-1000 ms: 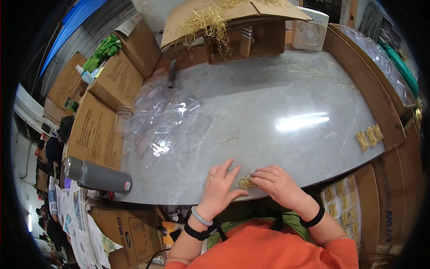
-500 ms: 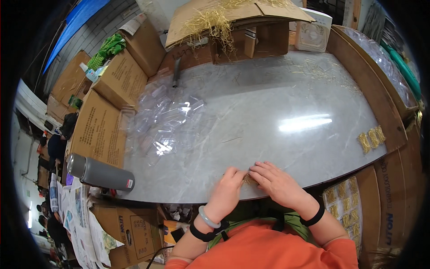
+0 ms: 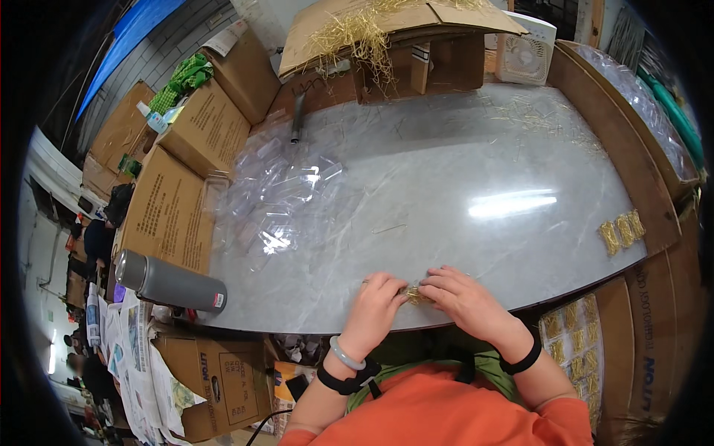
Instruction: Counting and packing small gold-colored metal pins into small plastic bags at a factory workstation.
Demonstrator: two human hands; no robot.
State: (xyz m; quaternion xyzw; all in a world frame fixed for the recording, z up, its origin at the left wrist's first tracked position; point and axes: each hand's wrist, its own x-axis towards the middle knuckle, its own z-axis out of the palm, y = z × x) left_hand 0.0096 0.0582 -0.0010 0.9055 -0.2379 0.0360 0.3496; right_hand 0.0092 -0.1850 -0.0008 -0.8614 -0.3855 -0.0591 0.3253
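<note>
At the near edge of the grey table (image 3: 431, 201), a small bundle of thin gold strands (image 3: 413, 295) lies between my two hands. My left hand (image 3: 376, 303) pinches its left end with fingers bent. From the other side, the fingers of my right hand (image 3: 462, 299) close on its right end, the thumb partly hidden. Toward the table's right edge, several similar gold bundles (image 3: 622, 232) lie side by side. Below that edge, more gold bundles (image 3: 571, 338) sit in rows in an open carton.
Clear plastic cases (image 3: 279, 197) are heaped at left, near a grey bottle (image 3: 172, 281) lying tilted. Behind them lies a dark tube-like tool (image 3: 298, 119). Loose gold strands (image 3: 349, 44) top a cardboard box at the back, beside a white fan (image 3: 523, 53). Cartons (image 3: 165, 215) wall the left side.
My hands have drawn slightly apart, and more of the gold bundle shows between the fingertips. The whole view has shifted a little.
</note>
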